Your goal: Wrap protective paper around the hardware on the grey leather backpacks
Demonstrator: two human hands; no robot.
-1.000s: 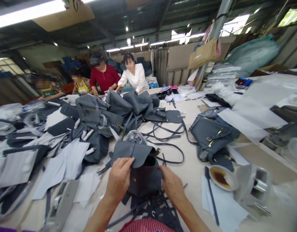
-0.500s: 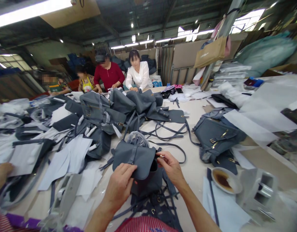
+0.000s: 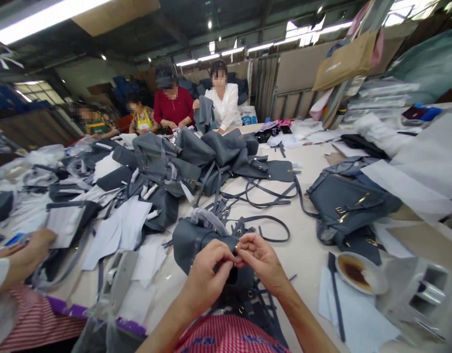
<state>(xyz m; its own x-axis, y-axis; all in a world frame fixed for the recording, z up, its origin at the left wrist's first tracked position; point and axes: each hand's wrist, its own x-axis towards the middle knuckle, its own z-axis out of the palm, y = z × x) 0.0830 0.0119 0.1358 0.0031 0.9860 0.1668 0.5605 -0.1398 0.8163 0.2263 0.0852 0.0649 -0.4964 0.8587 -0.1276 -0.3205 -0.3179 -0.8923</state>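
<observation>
A dark grey flap bag [image 3: 187, 242] stands on the table in front of my body, its loop handle wrapped in clear plastic. My left hand [image 3: 209, 267] is closed in a pinch at the bag's upper right edge, beside the opening. Close against it, my right hand [image 3: 260, 260] pinches the same edge, where a small gold-coloured fitting [image 3: 236, 248] shows at the fingertips. The fingers partly hide what is pinched. Dark straps with gold eyelets [image 3: 250, 294] lie beneath the bag, near my striped apron [image 3: 229, 336].
More grey bags [image 3: 226, 147] are heaped at the back, with another bag [image 3: 353, 201] to the right. A dish of brown liquid [image 3: 354, 272] stands near a tape dispenser [image 3: 424, 289]. A co-worker's hand [image 3: 41, 240] is at left; several people work across the table.
My left hand has moved from the flap's front to the right edge, meeting my right hand. The flap has tipped back. Across the table, a person in white now lifts a grey piece.
</observation>
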